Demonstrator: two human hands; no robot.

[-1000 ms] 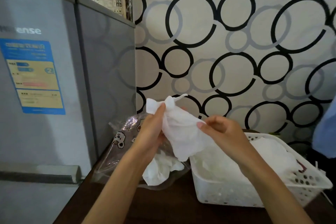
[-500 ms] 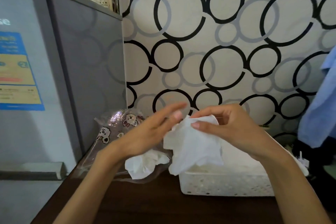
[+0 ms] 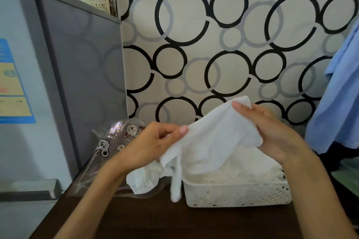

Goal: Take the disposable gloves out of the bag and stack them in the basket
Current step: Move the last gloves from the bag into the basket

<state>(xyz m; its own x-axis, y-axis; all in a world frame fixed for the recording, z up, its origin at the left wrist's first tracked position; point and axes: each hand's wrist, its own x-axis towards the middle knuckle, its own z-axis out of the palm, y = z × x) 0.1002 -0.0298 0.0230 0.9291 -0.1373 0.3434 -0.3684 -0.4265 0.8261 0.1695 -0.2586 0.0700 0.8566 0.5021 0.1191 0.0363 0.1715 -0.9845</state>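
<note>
Left hand (image 3: 153, 145): thumb and curled fingers pinch the white glove (image 3: 211, 145) at its lower left edge. Right hand (image 3: 272, 134): fingers clamp the glove's upper right corner. Glove spread above the white basket (image 3: 239, 194); clear bag (image 3: 116, 141) lies left on the counter (image 3: 174, 219).

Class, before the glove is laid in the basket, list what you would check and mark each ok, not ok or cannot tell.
1. Left hand pinches the glove: ok.
2. Right hand holds its other end: ok.
3. Glove spread flat: not ok, a finger dangles outside the basket.
4. Glove over basket: ok, mostly.
5. Room left in basket: cannot tell.
6. More gloves in the bag: ok.
</note>
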